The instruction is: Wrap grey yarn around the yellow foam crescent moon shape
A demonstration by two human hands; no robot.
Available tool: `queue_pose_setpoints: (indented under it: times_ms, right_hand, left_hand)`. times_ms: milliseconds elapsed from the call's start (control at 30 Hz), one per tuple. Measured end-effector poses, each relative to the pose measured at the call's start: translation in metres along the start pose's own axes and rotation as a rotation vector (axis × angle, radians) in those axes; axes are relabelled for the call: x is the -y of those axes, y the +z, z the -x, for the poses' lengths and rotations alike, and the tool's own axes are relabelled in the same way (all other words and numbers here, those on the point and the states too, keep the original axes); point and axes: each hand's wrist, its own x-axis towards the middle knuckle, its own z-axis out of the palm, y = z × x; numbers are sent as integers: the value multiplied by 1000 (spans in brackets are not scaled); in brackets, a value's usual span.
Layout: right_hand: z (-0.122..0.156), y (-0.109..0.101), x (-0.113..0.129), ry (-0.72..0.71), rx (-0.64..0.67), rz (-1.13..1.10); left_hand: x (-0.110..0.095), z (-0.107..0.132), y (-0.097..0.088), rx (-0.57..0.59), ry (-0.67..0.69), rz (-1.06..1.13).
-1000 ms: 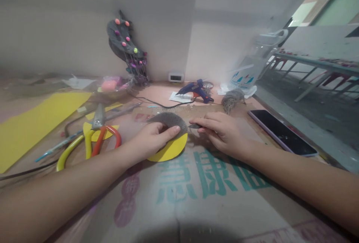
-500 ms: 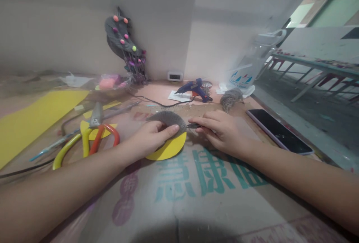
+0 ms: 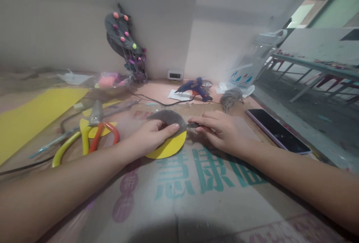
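Observation:
My left hand is closed on a yellow card crescent, thumb on top. Grey yarn is wound tightly over the crescent's far part, while its near part is bare yellow. To the right, my right hand pinches a small dark grey bundle, seemingly yarn, close against the wound edge. The fingertips of that hand cover part of the bundle. Behind it lies a loose skein of grey yarn.
Pliers with yellow and red handles lie left, near yellow card. A blue glue gun rests at the back. On the right are a phone and a bottle. A finished-looking grey crescent with pompoms leans on the wall.
Both hands keep nearly the same place and grip. The crescent has hardly moved, and the view has shifted very slightly.

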Motion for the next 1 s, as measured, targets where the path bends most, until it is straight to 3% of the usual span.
queue_pose_setpoints:
  times_ms: [267,767,1000]
  right_hand:
    - [-1,9,-7,67,35,-202]
    - [3,6,-5,-10,-12,-58]
    - [2,5,-5,7,-25,-74]
  left_hand:
    - [-4,0,0,20,-8,52]
    - [-7,2,-1,90,46,48]
    - [-6,2,0,57,35,20]
